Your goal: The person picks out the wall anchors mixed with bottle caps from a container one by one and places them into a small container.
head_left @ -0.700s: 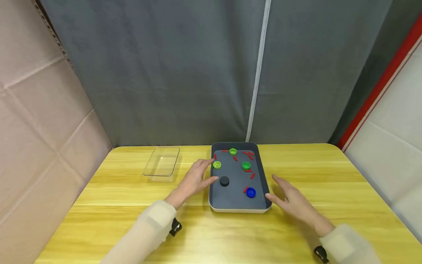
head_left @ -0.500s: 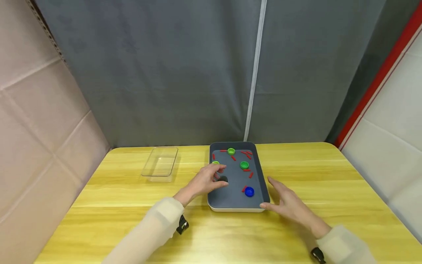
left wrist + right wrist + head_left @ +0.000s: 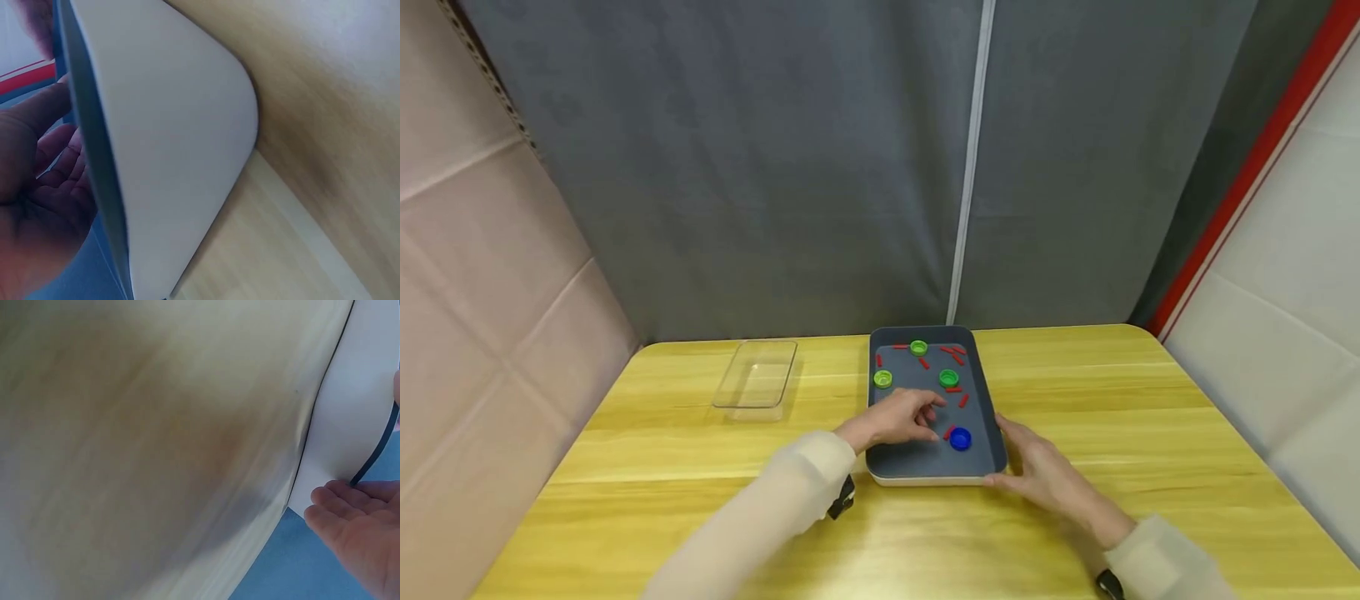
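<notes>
My left hand (image 3: 901, 419) hovers over the left-middle of the grey tray (image 3: 910, 477), thumb apart from its bent fingers. Nothing shows between them, and no black cap is visible; the hand covers that part of the tray. Just right of the fingertips lie a blue cap (image 3: 960, 439) and a red stick (image 3: 949, 432). My right hand (image 3: 1047, 473) rests against the tray's right front corner, thumb by the front edge. In the right wrist view, its extended fingers (image 3: 350, 500) touch the white outer wall (image 3: 340, 425).
Farther back in the tray lie a yellow-green cap (image 3: 882, 379), a light green cap (image 3: 918, 347), a green cap (image 3: 949, 378) and several red sticks (image 3: 924, 363). A clear plastic box (image 3: 758, 375) stands left of the tray on the wooden table (image 3: 700, 450). A grey curtain (image 3: 775, 167) hangs behind.
My left hand has moved right, from the tray's left edge to over its inside, covering where the black cap lay. My right hand has come against the tray's side. The head view has shifted slightly.
</notes>
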A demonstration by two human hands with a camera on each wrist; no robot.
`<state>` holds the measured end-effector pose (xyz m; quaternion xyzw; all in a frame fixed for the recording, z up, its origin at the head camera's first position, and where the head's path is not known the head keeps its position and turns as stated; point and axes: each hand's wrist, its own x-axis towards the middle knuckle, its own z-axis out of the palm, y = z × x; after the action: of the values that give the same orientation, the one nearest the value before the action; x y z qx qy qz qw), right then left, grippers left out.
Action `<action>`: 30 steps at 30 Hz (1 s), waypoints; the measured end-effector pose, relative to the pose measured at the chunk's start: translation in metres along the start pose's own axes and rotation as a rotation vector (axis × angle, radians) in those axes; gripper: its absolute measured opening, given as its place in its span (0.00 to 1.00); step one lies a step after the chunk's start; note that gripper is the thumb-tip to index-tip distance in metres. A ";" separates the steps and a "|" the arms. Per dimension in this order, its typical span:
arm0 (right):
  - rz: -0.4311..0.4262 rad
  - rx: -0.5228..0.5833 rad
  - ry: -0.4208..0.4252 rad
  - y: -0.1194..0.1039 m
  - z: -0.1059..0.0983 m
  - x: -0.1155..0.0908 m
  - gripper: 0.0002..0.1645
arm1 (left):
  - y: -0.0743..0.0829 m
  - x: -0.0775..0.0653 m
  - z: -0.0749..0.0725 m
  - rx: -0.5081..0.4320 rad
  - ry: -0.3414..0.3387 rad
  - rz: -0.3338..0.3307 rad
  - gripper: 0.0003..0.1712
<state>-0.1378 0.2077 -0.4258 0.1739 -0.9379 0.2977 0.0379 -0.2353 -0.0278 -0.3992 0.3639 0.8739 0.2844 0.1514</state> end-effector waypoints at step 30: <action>0.050 0.003 -0.035 0.001 0.003 0.002 0.54 | 0.010 0.025 0.024 0.222 -0.028 -0.025 0.12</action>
<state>-0.1398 0.2060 -0.4279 0.1556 -0.9420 0.2970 0.0140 -0.2361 0.0049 -0.4135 0.3717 0.9022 0.1790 0.1261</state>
